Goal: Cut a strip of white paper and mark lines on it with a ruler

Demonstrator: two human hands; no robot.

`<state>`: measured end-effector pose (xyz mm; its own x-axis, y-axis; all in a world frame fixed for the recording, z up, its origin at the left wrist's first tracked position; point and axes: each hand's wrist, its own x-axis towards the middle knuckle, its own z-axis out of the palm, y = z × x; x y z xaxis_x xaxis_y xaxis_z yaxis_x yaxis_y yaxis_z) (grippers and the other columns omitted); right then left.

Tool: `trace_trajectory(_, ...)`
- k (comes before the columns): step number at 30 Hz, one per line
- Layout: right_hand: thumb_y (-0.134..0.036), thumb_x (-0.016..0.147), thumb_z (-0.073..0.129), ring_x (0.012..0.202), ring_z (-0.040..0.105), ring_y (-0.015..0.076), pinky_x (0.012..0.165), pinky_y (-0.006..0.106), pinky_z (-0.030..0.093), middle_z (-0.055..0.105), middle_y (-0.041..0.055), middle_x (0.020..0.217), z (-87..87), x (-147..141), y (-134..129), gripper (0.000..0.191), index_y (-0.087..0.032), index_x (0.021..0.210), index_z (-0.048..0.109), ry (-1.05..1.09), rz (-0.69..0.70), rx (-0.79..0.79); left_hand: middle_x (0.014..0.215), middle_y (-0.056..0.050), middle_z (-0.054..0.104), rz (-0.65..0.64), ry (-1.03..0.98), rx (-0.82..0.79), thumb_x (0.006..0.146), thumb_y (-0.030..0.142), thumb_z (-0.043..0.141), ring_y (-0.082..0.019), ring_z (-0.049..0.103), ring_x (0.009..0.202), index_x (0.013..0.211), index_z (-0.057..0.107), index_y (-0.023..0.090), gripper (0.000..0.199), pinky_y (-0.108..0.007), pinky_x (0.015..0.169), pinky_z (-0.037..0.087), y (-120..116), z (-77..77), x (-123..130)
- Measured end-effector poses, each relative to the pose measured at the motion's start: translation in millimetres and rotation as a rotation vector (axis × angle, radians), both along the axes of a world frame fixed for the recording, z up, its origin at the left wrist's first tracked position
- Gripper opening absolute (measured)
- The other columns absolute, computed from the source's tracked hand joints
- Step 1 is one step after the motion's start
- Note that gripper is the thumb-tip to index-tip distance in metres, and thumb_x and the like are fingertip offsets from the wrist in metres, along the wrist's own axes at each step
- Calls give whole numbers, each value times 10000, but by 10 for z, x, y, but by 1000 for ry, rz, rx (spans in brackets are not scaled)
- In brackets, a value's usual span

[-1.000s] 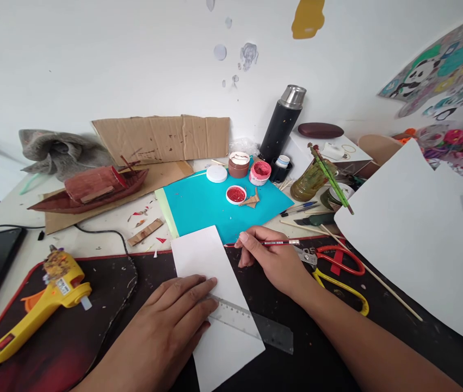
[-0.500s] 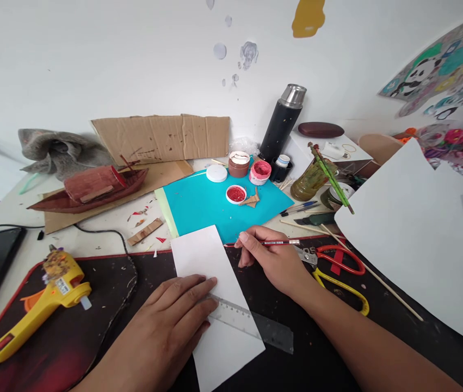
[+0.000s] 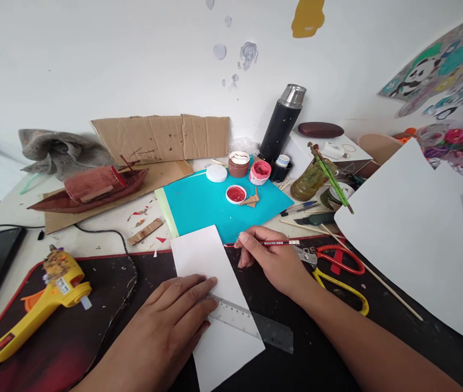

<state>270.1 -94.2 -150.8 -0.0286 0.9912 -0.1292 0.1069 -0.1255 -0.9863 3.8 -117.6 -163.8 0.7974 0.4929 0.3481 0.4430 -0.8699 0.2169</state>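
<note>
A strip of white paper [image 3: 198, 250] lies on the dark mat, with a clear ruler [image 3: 274, 331] across its lower half. My left hand [image 3: 174, 310] rests flat on the paper and the ruler's left end, its fingers pointing right. That end of the ruler is hidden under the fingers. My right hand [image 3: 270, 258] is closed around a dark pencil [image 3: 290, 243], just right of the paper's upper part. The pencil's eraser end points right; its tip is hidden by the fingers.
A yellow glue gun [image 3: 47, 305] lies at the left, below a brown model boat [image 3: 92, 190]. Open paint pots [image 3: 239, 166] stand on blue paper [image 3: 198, 209]. Red-and-yellow-handled scissors [image 3: 339, 267] lie beside my right wrist. A black flask [image 3: 281, 125] leans at the back.
</note>
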Motion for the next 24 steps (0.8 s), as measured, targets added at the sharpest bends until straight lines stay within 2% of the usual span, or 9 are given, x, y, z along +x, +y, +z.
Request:
trace_trajectory(17,-717,990,682,629,708,188,644,311,597,700,3,632,-11,-4,-9,520,-217,855,734,5,-26,19,1450,-18,743,17,4,-8,1114,220,510,-219,653,1341,1287,730,267,284,-372,1081,556,-15,-30,-5)
trace_trajectory(24,-717,990,675,622,704,185,641,310,593,706,5,641,-9,-1,-10,520,-217,855,727,-1,-17,8,1505,-24,707,33,20,-28,1103,234,540,-236,634,1383,1341,717,291,302,-404,1125,549,-48,-135,-33)
